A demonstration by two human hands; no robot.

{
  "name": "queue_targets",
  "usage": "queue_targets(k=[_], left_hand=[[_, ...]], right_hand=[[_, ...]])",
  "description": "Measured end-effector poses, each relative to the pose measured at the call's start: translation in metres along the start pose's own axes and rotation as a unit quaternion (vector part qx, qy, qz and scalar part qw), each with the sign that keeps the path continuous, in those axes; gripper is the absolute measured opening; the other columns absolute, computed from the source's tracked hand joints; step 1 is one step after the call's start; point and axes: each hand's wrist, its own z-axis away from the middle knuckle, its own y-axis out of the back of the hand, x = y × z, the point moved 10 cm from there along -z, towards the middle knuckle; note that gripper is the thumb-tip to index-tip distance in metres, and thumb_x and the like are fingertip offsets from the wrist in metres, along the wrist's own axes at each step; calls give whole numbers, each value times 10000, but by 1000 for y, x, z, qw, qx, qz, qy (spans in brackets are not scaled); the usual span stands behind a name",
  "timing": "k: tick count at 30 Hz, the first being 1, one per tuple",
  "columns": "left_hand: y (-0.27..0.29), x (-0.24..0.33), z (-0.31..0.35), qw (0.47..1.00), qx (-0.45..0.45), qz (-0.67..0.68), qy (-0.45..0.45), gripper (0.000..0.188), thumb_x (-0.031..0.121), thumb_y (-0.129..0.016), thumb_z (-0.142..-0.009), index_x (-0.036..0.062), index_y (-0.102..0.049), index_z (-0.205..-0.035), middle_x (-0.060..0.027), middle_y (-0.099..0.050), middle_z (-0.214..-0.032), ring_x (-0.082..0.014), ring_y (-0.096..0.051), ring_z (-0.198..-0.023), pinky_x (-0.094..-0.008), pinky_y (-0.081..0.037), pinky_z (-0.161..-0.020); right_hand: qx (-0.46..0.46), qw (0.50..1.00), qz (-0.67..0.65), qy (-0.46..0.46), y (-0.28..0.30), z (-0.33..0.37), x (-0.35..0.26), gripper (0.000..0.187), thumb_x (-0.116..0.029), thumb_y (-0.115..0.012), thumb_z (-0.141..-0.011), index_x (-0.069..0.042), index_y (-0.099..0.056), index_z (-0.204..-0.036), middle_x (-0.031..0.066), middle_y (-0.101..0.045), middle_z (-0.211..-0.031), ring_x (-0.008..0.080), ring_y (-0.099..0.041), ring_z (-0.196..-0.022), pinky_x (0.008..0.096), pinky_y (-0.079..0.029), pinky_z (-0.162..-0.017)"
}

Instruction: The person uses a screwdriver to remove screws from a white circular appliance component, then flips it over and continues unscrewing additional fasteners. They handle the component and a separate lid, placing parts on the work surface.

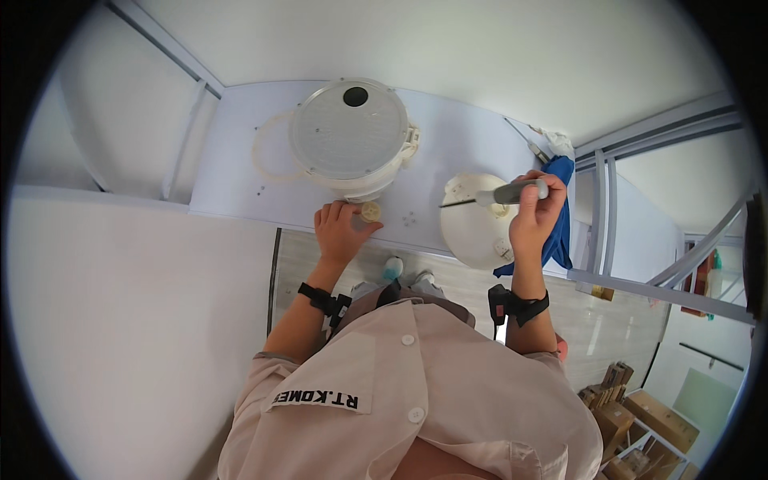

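Note:
My left hand (pixel 339 234) is at the table's near edge, its fingers and thumb closed around a small round cream-coloured part (pixel 370 212). My right hand (pixel 538 210) grips a screwdriver (pixel 512 193) by its grey handle, the shaft pointing left. Below the screwdriver lies a white rounded cover (pixel 468 232) with small fittings on it. Just beyond my left hand stands a white round appliance (pixel 352 132), topped by a grey disc with a dark round spot.
Several small screws (pixel 410 218) lie between appliance and cover. A cream cord (pixel 260 152) loops at the left. At the right are a blue cloth (pixel 560 172), a second screwdriver (pixel 534 149) and a crumpled white bag (pixel 558 144). Cardboard boxes (pixel 660 420) stand at lower right.

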Motion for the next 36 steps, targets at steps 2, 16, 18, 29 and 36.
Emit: queue_targets(k=[2,16,18,29,36], left_hand=[[4,9,-3,999,17,-6,-30,511,496,-992,-712,147,-699,-944,-21,-676,-1013,-292,-625,-974,-420,-453,-879],[-27,127,-48,965,-58,254,10,195,150,-852,-904,80,-672,-930,-54,-662,-846,-245,-629,-684,-362,-513,-625],[-40,136,-49,961,-81,259,49,199,146,-844,-912,72,-673,-983,-56,-673,-869,-243,-634,-682,-365,-515,-626],[-106,134,-30,940,-280,73,179,548,264,-732,-982,44,-570,-1457,-187,-769,-1120,-417,-742,-1062,-531,-584,-922],[-120,138,-29,951,-257,115,129,523,167,-656,-1026,18,-529,-1511,-265,-749,-1257,-479,-725,-1112,-549,-572,-968]], right_hand=[[30,1000,6,6,11,-4,-13,313,-211,-658,-1127,-77,-459,-1327,104,-594,-1152,217,-659,-921,369,-567,-846],[22,977,122,-176,88,18,21,271,-236,-721,-1104,-98,-546,-1259,-6,-580,-837,81,-529,-587,250,-422,-510],[30,948,300,-99,105,25,24,279,-249,-808,-1044,-70,-636,-1171,0,-633,-848,100,-553,-671,272,-467,-613],[-108,829,456,-304,147,78,91,514,-272,-853,-868,18,-684,-1256,275,-776,-1091,445,-761,-1016,480,-608,-912],[-134,863,384,-298,148,78,97,499,-216,-821,-855,30,-703,-1273,276,-784,-1124,416,-775,-1054,451,-608,-928]])
